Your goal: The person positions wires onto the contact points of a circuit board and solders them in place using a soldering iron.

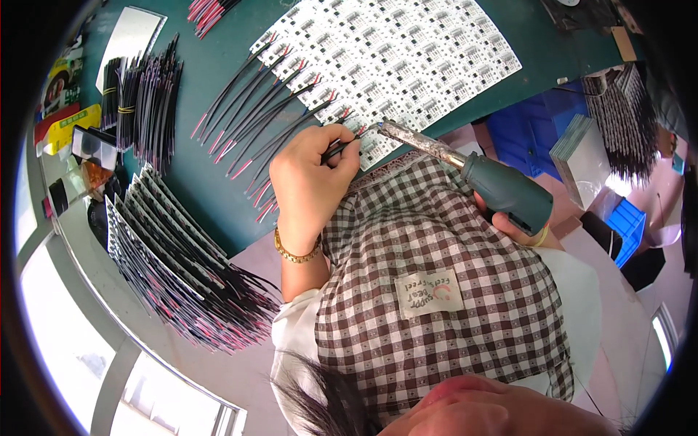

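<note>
Your left hand [309, 174], in the head view, pinches a black wire [333, 152] between thumb and fingers at the near edge of the white circuit-board sheet [407, 65]. Your right hand [518, 229] is wrapped around the dark green handle of the soldering iron [509, 192]. The iron's long axis slants forward and left, bringing its tip just beside the wire's end; you cannot tell whether they touch. The sheet lies on the tabletop [207, 196], ahead and to the right of your left hand, the nearer one.
</note>
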The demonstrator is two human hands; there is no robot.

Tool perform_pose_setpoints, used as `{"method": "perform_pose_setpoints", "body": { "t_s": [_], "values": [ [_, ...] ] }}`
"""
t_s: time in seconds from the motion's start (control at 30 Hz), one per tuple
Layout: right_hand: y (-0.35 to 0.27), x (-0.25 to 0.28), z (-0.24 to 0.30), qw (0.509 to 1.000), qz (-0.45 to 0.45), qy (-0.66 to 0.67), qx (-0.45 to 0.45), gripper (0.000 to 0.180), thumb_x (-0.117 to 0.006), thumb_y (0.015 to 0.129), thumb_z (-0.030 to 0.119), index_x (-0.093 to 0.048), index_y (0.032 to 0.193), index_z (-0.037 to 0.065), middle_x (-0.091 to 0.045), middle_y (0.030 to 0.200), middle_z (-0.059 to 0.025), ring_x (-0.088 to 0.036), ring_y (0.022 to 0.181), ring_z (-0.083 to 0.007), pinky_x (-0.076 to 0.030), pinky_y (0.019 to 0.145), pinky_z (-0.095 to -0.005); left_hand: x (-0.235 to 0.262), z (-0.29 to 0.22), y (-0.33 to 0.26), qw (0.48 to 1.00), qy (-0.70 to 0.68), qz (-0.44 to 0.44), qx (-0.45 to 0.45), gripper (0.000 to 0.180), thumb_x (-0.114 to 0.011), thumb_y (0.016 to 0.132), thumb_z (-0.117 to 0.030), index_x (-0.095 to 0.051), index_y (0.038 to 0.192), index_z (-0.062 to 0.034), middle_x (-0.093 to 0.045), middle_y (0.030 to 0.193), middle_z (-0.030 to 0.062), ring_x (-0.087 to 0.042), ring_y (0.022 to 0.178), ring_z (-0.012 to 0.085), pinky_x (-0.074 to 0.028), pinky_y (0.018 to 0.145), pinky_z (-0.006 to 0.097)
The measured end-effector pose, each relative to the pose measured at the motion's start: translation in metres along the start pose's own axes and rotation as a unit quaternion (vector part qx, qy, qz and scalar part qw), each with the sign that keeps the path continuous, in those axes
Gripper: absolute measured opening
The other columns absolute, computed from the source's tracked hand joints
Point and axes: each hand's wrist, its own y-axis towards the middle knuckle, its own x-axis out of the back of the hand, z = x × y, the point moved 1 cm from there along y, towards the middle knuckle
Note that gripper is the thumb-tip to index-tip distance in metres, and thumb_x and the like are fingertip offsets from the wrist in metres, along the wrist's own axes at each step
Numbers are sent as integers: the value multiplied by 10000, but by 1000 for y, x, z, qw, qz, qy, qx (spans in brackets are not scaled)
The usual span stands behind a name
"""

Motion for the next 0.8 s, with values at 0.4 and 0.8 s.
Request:
{"method": "perform_pose_setpoints", "body": {
  "t_s": [0.4, 0.8],
  "values": [
    [-25, -13, -18, 994, -89, 57, -22, 307, -663, 770, 129, -603, 1042, 1, -619, 1000, -125, -591, 910, -269, -463, 776, -340, 2, 1, 0, 1000, 1, 11, -27, 125, -714, 681, -23, -650, 782, -61, -526, 609, 41, -514, 501, 138, -403, 479, 265],
    [-15, 3, 4, 981, -36, 139, -131, 434, -682, 826, 218, -552, 1178, -1, -640, 1037, -72, -572, 997, -116, -430, 870, -228, 9, 5, 11, 993, 37, 56, -94, 112, -700, 706, 30, -645, 797, -6, -541, 686, 47, -506, 561, 117, -408, 525, 235]
  ]
}}
